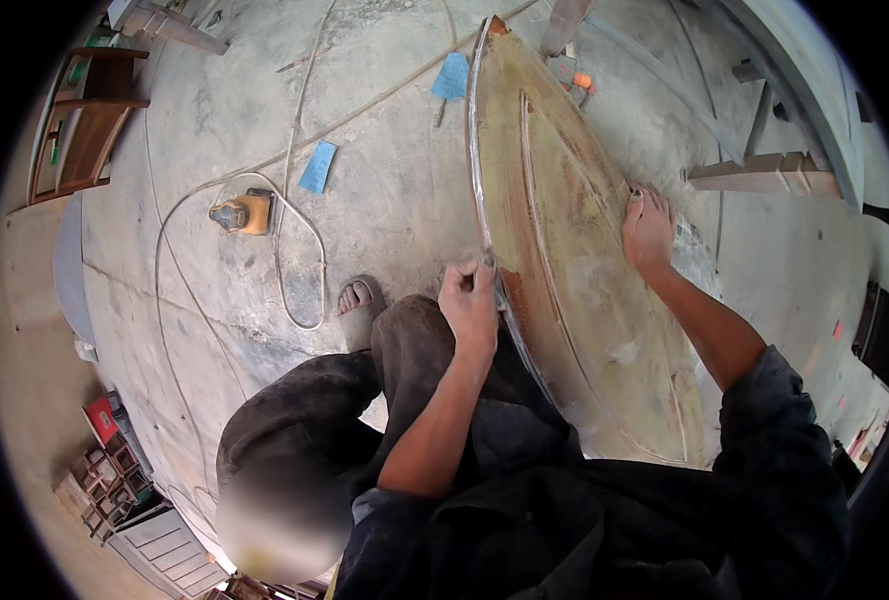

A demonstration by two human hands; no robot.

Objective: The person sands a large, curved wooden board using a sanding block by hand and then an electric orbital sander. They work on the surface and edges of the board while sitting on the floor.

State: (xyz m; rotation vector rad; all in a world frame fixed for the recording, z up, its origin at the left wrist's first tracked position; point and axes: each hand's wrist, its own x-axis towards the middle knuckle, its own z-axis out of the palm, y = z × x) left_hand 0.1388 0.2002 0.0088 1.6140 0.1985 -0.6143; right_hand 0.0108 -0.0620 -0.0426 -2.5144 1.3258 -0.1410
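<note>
A long, pointed panel (605,290), shaped like a boat hull, lies in front of me and slightly to the right. Its surface is yellowish green with brown patches, and thin pale raised lines run along it. A whitish strip follows its left edge. My left hand (470,305) is closed in a pinch at that edge, near the panel's middle; whatever sits between the fingertips is hidden. Over on the right edge, my right hand (650,230) grips the panel with bent fingers laid over its rim.
An orange sander (257,212) lies on the concrete floor to the left, near a looping pale cable (323,270). Two blue sheets, one nearer (318,167) and one beside the panel's tip (452,77), lie there too. A wooden leg (765,175) juts in at right. My sandalled foot (361,310) is close by.
</note>
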